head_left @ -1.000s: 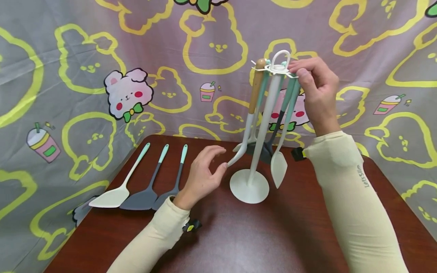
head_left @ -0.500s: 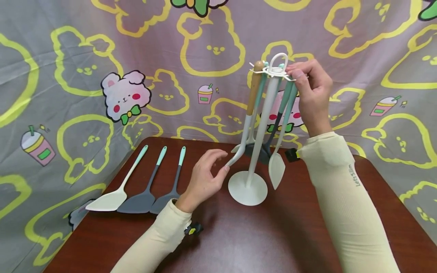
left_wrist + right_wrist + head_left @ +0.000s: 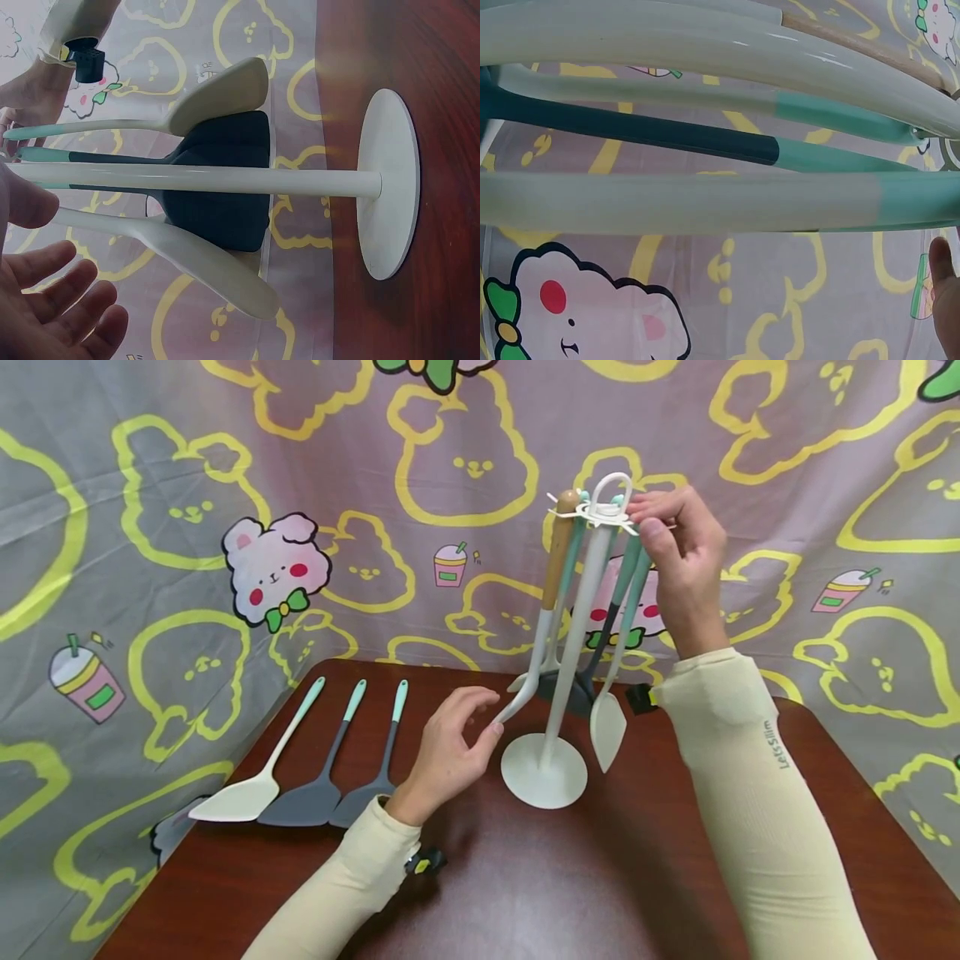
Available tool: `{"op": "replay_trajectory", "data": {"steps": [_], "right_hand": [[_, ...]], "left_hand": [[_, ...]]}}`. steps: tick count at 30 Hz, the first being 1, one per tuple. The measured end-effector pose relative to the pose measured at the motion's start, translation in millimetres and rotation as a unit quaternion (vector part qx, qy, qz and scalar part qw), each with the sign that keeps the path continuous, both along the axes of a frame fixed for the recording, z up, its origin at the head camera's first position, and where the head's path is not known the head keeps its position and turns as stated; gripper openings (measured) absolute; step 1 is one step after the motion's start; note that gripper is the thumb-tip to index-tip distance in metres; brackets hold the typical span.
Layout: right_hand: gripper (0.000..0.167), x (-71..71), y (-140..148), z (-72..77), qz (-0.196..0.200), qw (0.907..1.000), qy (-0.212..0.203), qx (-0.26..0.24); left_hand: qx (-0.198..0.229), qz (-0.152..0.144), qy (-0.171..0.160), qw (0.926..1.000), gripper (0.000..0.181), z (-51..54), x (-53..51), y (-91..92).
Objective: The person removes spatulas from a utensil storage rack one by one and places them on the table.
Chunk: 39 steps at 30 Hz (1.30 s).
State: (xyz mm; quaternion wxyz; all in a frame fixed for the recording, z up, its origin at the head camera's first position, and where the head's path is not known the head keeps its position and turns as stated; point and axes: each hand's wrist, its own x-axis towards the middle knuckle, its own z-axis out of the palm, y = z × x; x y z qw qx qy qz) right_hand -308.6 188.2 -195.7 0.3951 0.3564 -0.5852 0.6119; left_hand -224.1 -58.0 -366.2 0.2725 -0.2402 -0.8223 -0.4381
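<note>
White from its top loop to its round base, the utensil stand [image 3: 572,643] rests on the red-brown table [image 3: 517,893], a bunch of kitchen tools hanging around its pole. The right hand [image 3: 686,560] is up at the hooks, thumb and fingers pinching the top of a mint-handled pale spatula [image 3: 608,727], which hangs on the right side of the rack. Lower down, the left hand [image 3: 453,747] has its fingers relaxed and spread, holding nothing; its thumb tip is close to the end of a wooden-handled utensil [image 3: 540,643], though whether they touch I cannot tell. Behind the pole hangs a dark spatula [image 3: 217,142], partly hidden. On the left of the table lie a mint-handled white spatula [image 3: 243,797], a grey spatula [image 3: 303,803] and a second grey spatula [image 3: 363,802], side by side with handles pointing away. Compared with a second ago little has changed: the right hand seems slightly closer in to the stand, while the three spatulas on the table lie as they did. I take that as a small adjustment at the hooks, with no tool added or removed.
</note>
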Motion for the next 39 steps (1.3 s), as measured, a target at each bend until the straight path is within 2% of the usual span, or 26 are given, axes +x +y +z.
{"op": "replay_trajectory", "data": {"steps": [9,19,29,35,39], "right_hand": [[0.021,2.1,-1.0,-0.1,-0.017,0.9998,-0.004,0.008],[0.023,3.0,-2.1,0.5,-0.025,0.9997,0.003,-0.002],[0.019,-0.4,-5.4,-3.5,-0.017,0.9999,0.0,-0.002],[0.021,0.9,-5.2,-2.3,-0.028,0.9996,0.002,0.0],[0.022,2.5,-4.5,-1.1,-0.035,0.9994,-0.002,0.003]], "left_hand": [[0.023,-0.009,0.019,0.9995,0.03,4.6,-3.6,2.4],[0.077,-0.013,0.029,0.9965,0.028,18.8,-17.5,4.1],[0.082,0.003,0.011,0.9965,0.027,33.6,-26.0,6.2],[0.086,-0.005,0.001,0.9963,0.028,47.6,-35.2,13.0],[0.088,-0.01,-0.017,0.9959,0.029,53.1,-38.4,18.8]]}}
